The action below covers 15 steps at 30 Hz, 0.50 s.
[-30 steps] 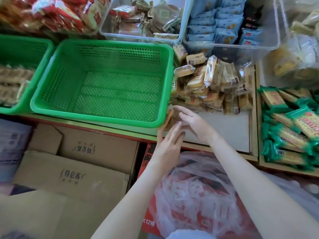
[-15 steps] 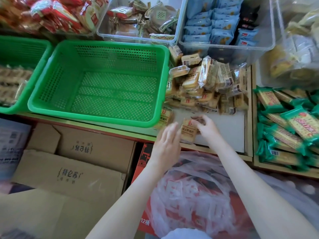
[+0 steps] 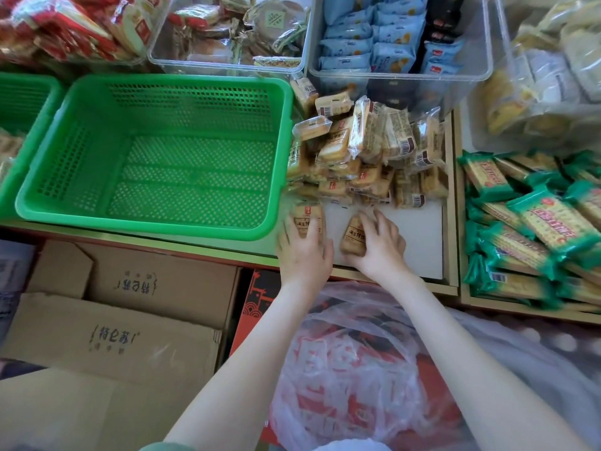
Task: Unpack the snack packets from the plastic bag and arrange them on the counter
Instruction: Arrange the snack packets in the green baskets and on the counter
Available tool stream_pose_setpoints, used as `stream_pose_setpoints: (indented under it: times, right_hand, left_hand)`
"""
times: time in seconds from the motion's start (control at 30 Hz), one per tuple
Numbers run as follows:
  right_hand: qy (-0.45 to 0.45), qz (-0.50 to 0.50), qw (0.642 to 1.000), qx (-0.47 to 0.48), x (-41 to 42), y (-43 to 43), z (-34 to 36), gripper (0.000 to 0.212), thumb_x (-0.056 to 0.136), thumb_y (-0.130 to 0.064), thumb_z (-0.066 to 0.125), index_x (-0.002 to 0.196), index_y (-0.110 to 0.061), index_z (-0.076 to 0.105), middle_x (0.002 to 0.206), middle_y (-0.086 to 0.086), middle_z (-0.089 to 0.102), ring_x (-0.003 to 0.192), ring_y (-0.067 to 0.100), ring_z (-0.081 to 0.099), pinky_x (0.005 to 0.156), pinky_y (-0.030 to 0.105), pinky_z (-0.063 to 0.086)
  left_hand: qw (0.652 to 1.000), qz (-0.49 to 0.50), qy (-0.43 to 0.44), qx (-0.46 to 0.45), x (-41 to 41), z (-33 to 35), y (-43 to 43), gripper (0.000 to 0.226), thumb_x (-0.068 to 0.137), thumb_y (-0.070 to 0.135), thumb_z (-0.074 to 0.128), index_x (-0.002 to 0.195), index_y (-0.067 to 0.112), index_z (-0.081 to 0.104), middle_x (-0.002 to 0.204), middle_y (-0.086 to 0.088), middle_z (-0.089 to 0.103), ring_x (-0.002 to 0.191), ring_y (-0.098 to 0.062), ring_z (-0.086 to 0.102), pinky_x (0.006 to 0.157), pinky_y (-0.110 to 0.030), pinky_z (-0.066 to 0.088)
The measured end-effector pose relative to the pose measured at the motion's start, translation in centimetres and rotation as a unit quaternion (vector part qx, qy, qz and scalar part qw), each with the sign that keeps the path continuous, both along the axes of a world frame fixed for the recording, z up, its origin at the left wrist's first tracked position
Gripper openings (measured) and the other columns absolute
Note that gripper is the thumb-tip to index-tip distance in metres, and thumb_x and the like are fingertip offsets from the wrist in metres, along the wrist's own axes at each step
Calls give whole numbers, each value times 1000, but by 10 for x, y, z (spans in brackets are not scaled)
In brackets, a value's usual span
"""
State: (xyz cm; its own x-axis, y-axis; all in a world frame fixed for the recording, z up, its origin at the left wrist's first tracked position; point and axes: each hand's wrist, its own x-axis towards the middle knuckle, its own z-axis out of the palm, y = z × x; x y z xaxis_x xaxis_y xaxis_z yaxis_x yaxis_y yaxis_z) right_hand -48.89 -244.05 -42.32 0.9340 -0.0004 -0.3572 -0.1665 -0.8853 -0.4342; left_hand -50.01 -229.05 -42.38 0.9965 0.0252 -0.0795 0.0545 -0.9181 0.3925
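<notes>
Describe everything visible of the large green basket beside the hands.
The green basket looks like moulded plastic: rectangular, with perforated walls and floor and a solid rim. It sits upright on the counter with nothing inside. Tan snack packets crowd its right wall; the left hand lies by its near right corner.

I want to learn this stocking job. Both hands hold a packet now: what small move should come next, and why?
Probably set both down against the pile and let go. The left hand grips one packet and the right hand another packet, low over the white shelf floor, just in front of the pile.
</notes>
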Motion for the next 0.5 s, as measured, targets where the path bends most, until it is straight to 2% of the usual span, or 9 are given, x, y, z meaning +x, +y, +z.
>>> stream_pose_setpoints:
  times: [0.1, 0.17, 0.23, 0.33, 0.43, 0.5]
  right_hand:
    - [-42, -9, 999, -6, -2, -2, -5, 87, 80, -40, 70, 149, -15, 23, 146, 10, 31, 135, 28, 21, 108, 43, 22]
    - [-48, -63, 993, 83, -3, -6, -4, 87, 77, -34, 76, 147, -12, 29, 140, 12, 36, 131, 30, 25, 107, 40, 24]
    - [-19, -126, 967, 220, -7, -13, 0, 85, 76, -26, 79, 146, -16, 31, 140, 9, 35, 133, 26, 27, 110, 36, 26]
    - [53, -171, 901, 395, -18, -23, 11, 89, 79, -19, 78, 150, -27, 24, 146, -6, 31, 135, 9, 28, 109, 25, 26]
    - [74, -135, 878, 454, -29, -27, 19, 82, 81, -14, 74, 147, -33, 29, 149, -10, 35, 133, 0, 34, 100, 12, 34]
    - [87, -122, 853, 500, -35, -26, 25, 75, 81, -8, 73, 140, -35, 36, 143, -14, 43, 125, -8, 43, 87, 7, 43]
  left_hand:
    - [993, 55, 49, -89, 3, 11, -7, 64, 88, 23, 60, 144, 10, 33, 143, -26, 34, 123, -42, 40, 103, -48, 36]
    - [979, 103, 68, -164, 5, 18, -10, 73, 85, 21, 62, 146, 7, 24, 141, -18, 37, 124, -35, 40, 104, -44, 37]
    - [953, 149, 102, -242, 5, 21, -12, 78, 82, 21, 64, 148, 8, 23, 141, -14, 40, 127, -29, 42, 106, -44, 38]
    - [910, 184, 155, -339, 1, 29, -15, 75, 81, 23, 66, 145, 15, 30, 133, -7, 51, 118, -23, 52, 101, -39, 44]
    - [863, 194, 204, -420, -6, 38, -18, 70, 82, 18, 64, 145, 19, 32, 124, -1, 54, 108, -16, 55, 91, -28, 44]
    - [826, 205, 236, -468, -8, 39, -20, 76, 76, 20, 65, 145, 16, 34, 126, -4, 56, 109, -18, 57, 95, -32, 48]
